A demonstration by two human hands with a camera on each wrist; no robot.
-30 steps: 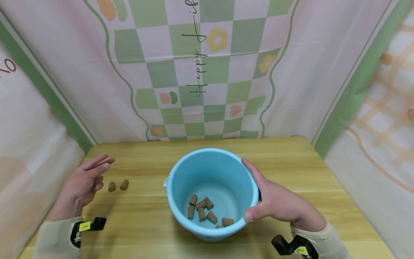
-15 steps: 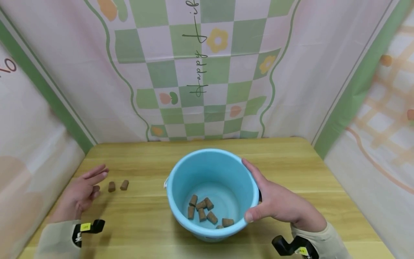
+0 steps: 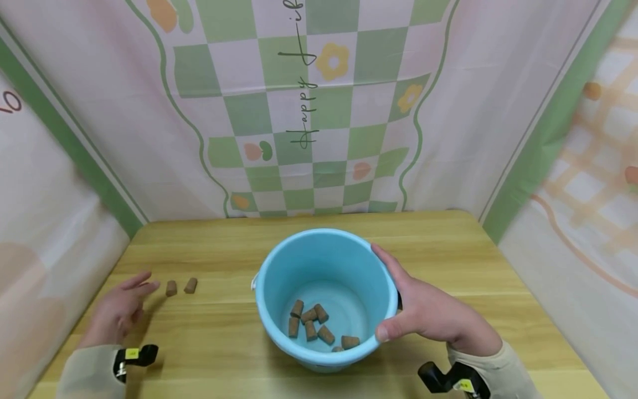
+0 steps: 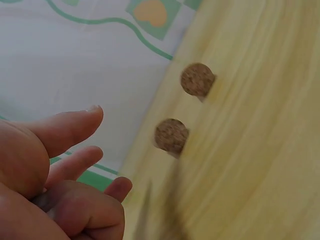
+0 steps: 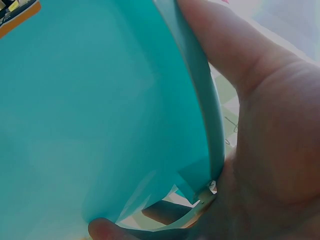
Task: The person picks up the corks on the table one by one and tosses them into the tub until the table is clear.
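Observation:
A light blue bucket (image 3: 271,327) stands on the wooden table. On its floor lie several brown corks (image 3: 326,334). My right hand (image 3: 428,310) grips the right side of the bucket's rim, thumb toward the near side and fingers along the outside; the right wrist view has the hand (image 5: 280,130) close against the blue wall (image 5: 100,100). At the left, two corks lie side by side, the nearer cork (image 3: 171,288) and the farther cork (image 3: 191,285). My left hand (image 3: 117,310) is just left of them, holding nothing, thumb and forefinger extended, other fingers bent.
The wooden table (image 3: 224,343) meets patterned cloth (image 3: 319,133) at its back edge, with more cloth on both sides. A white handle fitting (image 3: 254,281) sticks out at the bucket's left. Each wrist carries a black camera mount, the left mount (image 3: 142,356) close above the table.
My left hand has come down and to the left, its fingertips now level with the two loose corks. The right hand and the bucket stay in place.

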